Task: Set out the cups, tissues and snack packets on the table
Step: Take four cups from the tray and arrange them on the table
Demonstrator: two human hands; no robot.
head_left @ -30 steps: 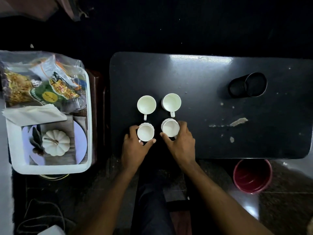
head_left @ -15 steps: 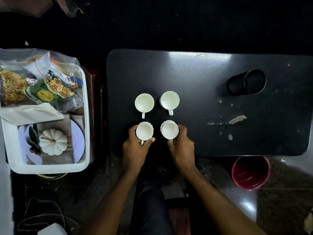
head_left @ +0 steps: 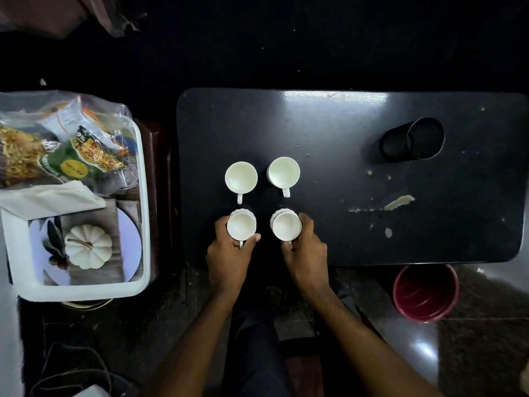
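Two white cups stand apart on the black table (head_left: pixel 343 124): the far left cup (head_left: pixel 241 177) and the far right cup (head_left: pixel 284 171), handles toward me. Nearer the front edge, my left hand (head_left: pixel 229 253) wraps a third white cup (head_left: pixel 241 227), and my right hand (head_left: pixel 305 253) wraps a fourth white cup (head_left: pixel 286 226). Each of these near cups seems to sit in a stack. Snack packets (head_left: pixel 83 153) in clear plastic and a folded white tissue (head_left: pixel 48 199) lie in the white tub (head_left: pixel 143 196) left of the table.
A black cylindrical holder (head_left: pixel 412 140) lies on its side at the table's right. A red bucket (head_left: pixel 425 293) stands on the floor beneath the front right edge. The tub also holds a pumpkin-print pack (head_left: pixel 86 247). Cables lie on the floor at the lower left.
Both hands have closed further round the two near cups. The cups have stayed about where they were; the view has shifted slightly.
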